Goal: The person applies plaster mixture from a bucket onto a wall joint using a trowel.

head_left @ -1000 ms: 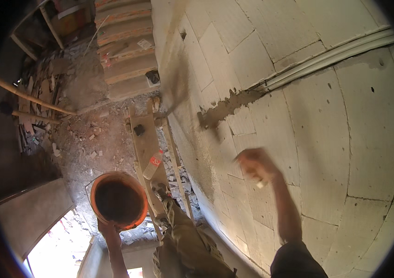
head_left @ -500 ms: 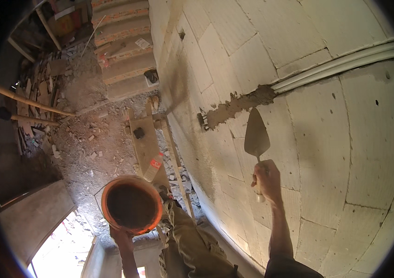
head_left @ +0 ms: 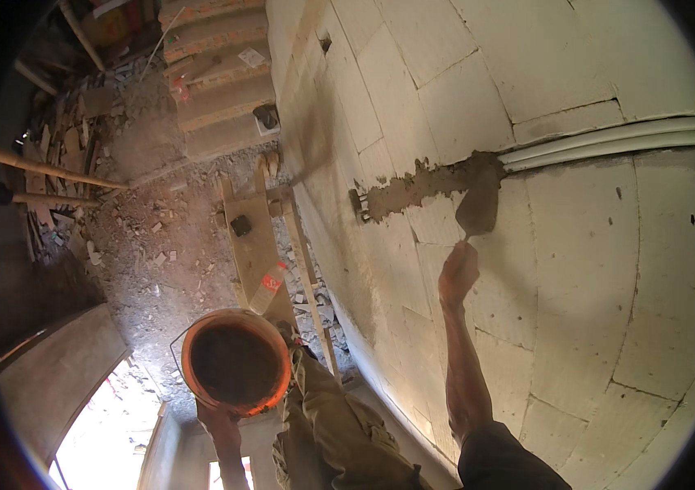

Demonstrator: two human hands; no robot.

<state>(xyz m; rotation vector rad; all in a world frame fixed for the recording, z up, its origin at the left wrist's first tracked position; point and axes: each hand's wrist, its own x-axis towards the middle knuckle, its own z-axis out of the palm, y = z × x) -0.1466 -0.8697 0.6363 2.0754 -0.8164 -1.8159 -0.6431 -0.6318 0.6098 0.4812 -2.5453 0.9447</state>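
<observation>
Trowel (head_left: 478, 212): blade at pipe-side end of mortar strip (head_left: 409, 192) on block wall (head_left: 584, 286), just beside white pipes (head_left: 617, 140). Right grip (head_left: 458, 273): ours, closed round trowel handle. Bucket (head_left: 284, 371): orange, dark mix (head_left: 235, 365) inside, left of our legs (head_left: 331, 416). Left grip (head_left: 218, 420): at bucket's underside; fingers hidden, we cannot tell how far closed. Bottle (head_left: 269, 287): red-labelled, on plank (head_left: 251, 251).
</observation>
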